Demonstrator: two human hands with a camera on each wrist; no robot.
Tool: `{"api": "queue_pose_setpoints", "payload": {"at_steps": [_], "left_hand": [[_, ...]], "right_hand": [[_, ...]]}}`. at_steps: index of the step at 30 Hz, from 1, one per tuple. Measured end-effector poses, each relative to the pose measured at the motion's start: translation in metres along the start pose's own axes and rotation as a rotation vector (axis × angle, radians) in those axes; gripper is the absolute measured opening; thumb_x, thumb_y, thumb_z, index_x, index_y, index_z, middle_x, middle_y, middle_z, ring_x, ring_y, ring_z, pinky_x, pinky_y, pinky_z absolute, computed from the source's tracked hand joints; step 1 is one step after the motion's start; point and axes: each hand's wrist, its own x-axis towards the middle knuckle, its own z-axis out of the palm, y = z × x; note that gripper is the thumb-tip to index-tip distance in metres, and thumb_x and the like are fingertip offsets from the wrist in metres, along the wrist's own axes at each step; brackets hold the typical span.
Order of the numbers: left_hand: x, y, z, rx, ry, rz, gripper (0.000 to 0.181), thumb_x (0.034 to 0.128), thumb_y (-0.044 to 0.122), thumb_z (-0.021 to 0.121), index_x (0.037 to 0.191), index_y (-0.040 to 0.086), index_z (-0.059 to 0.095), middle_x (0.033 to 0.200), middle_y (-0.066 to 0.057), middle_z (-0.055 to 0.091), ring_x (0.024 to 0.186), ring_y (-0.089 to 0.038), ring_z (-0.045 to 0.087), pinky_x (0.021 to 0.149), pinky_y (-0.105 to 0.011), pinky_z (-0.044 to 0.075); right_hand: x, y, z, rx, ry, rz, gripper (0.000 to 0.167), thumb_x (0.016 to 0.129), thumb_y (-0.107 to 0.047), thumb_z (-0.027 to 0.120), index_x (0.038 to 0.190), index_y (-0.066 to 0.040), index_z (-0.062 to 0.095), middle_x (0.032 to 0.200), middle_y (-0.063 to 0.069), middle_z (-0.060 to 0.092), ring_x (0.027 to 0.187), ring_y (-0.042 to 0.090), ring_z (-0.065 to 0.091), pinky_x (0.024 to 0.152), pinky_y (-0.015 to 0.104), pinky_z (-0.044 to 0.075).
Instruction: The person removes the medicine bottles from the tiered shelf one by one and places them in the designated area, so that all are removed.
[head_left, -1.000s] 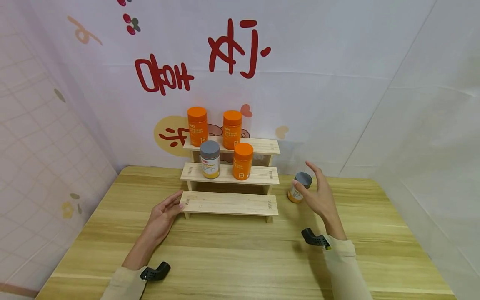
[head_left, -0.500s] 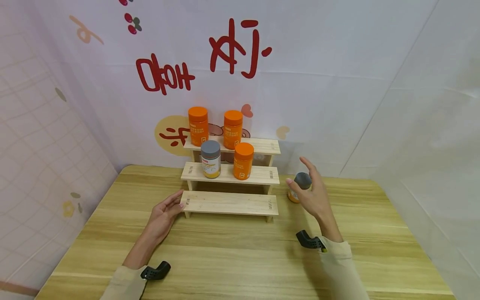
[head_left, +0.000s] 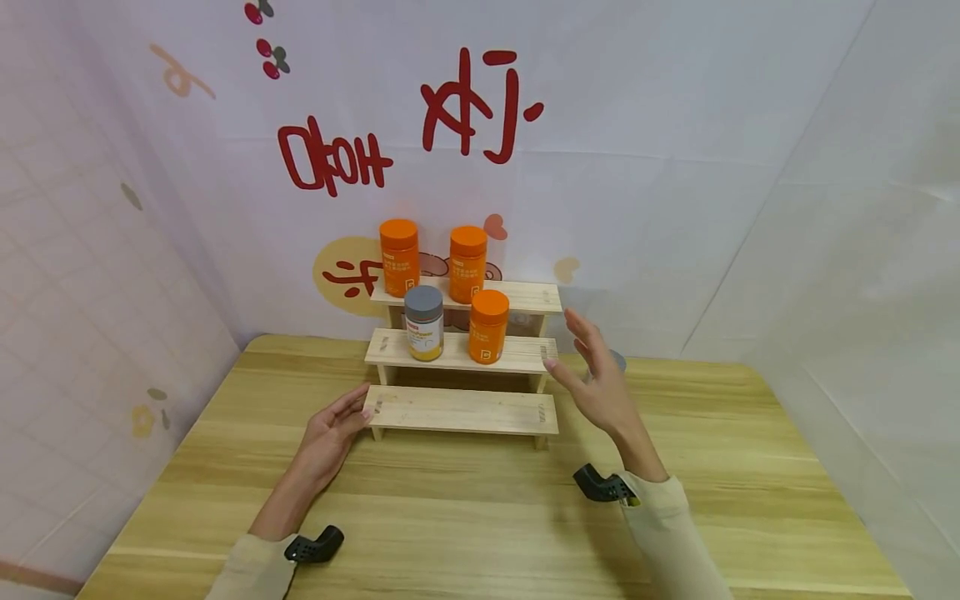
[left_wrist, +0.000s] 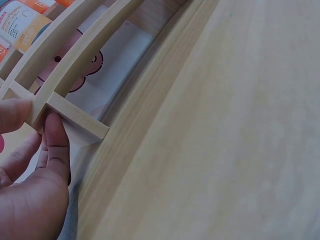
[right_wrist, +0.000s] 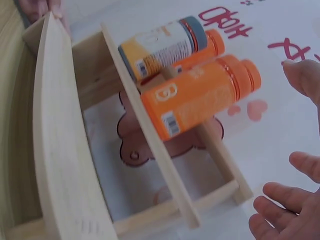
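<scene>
A three-tier wooden shelf (head_left: 459, 410) stands on the table. My left hand (head_left: 327, 440) pinches the left end of its lowest board, thumb on top and fingers beneath in the left wrist view. To the shelf's right my right hand (head_left: 600, 396) hangs with fingers spread, holding nothing. On the middle board are a grey-lidded jar (head_left: 424, 327) and an orange jar (head_left: 488, 330). Two more orange jars, one left (head_left: 400, 262) and one right (head_left: 468, 267), stand on the top board. Another grey-lidded jar (head_left: 619, 361) is mostly hidden behind my right hand.
The wood-grain table (head_left: 465, 517) reaches back to a white printed wall cloth (head_left: 645, 217) close behind the shelf. More cloth hangs at both sides. Bare wood shows on the lowest board and at the right ends of the upper two.
My right hand has moved left, away from the grey-lidded jar on the table toward the shelf's right end. The left hand stays on the shelf. The head view has tilted slightly.
</scene>
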Motion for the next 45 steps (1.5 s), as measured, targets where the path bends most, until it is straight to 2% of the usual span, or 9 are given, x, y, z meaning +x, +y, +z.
{"api": "queue_pose_setpoints", "payload": {"at_steps": [4, 10, 16, 20, 25, 37, 45], "left_hand": [[0.0, 0.0, -0.001, -0.004, -0.001, -0.002, 0.064, 0.1002, 0.002, 0.062, 0.158, -0.004, 0.034, 0.122, 0.007, 0.06, 0.114, 0.003, 0.059, 0.096, -0.012, 0.05], [-0.001, 0.001, -0.001, -0.005, 0.001, -0.001, 0.064, 0.1003, 0.002, 0.062, 0.157, -0.003, 0.034, 0.123, 0.006, 0.06, 0.114, 0.003, 0.059, 0.096, -0.012, 0.051], [0.0, -0.001, -0.001, -0.016, 0.004, -0.005, 0.064, 0.1002, 0.0, 0.061, 0.158, -0.004, 0.033, 0.121, 0.007, 0.06, 0.113, 0.003, 0.059, 0.096, -0.012, 0.051], [0.001, -0.003, -0.001, -0.016, 0.005, -0.01, 0.064, 0.1004, 0.001, 0.061, 0.158, -0.003, 0.034, 0.121, 0.007, 0.059, 0.114, 0.003, 0.059, 0.096, -0.012, 0.051], [0.001, -0.003, -0.002, -0.017, -0.007, -0.002, 0.064, 0.1006, 0.003, 0.062, 0.158, -0.003, 0.033, 0.123, 0.008, 0.059, 0.115, 0.002, 0.058, 0.097, -0.012, 0.051], [0.001, -0.002, -0.002, -0.026, -0.006, 0.005, 0.064, 0.1008, 0.003, 0.061, 0.158, -0.005, 0.033, 0.124, 0.007, 0.058, 0.116, 0.003, 0.058, 0.097, -0.012, 0.051], [-0.001, -0.001, -0.001, -0.026, 0.001, -0.009, 0.064, 0.1008, 0.002, 0.061, 0.158, -0.003, 0.034, 0.127, 0.003, 0.057, 0.116, 0.003, 0.058, 0.097, -0.012, 0.05]], "right_hand": [[0.009, -0.009, 0.004, 0.064, -0.037, 0.001, 0.074, 0.101, -0.019, 0.067, 0.163, -0.024, 0.026, 0.168, 0.01, 0.028, 0.156, 0.027, 0.026, 0.128, 0.052, 0.023], [0.021, -0.02, 0.011, 0.126, -0.071, 0.024, 0.07, 0.102, -0.022, 0.065, 0.162, -0.026, 0.028, 0.166, 0.004, 0.035, 0.154, 0.025, 0.032, 0.128, 0.048, 0.025], [0.033, -0.019, 0.019, 0.196, -0.122, 0.1, 0.069, 0.104, -0.029, 0.063, 0.162, -0.029, 0.028, 0.165, 0.006, 0.037, 0.153, 0.027, 0.036, 0.126, 0.051, 0.029], [0.042, -0.018, 0.021, 0.203, -0.136, 0.153, 0.068, 0.104, -0.035, 0.062, 0.162, -0.032, 0.027, 0.164, 0.007, 0.039, 0.15, 0.028, 0.04, 0.123, 0.054, 0.034], [0.052, -0.022, 0.017, 0.187, -0.114, 0.179, 0.068, 0.105, -0.037, 0.06, 0.163, -0.028, 0.027, 0.16, 0.011, 0.043, 0.146, 0.03, 0.044, 0.121, 0.057, 0.035], [0.079, -0.031, 0.007, 0.182, -0.118, 0.223, 0.071, 0.103, -0.045, 0.06, 0.162, -0.021, 0.03, 0.156, 0.007, 0.05, 0.142, 0.029, 0.05, 0.124, 0.056, 0.029], [0.095, -0.027, 0.007, 0.213, -0.143, 0.234, 0.075, 0.099, -0.049, 0.064, 0.161, -0.02, 0.033, 0.156, 0.012, 0.05, 0.134, 0.034, 0.057, 0.118, 0.054, 0.041]]}}
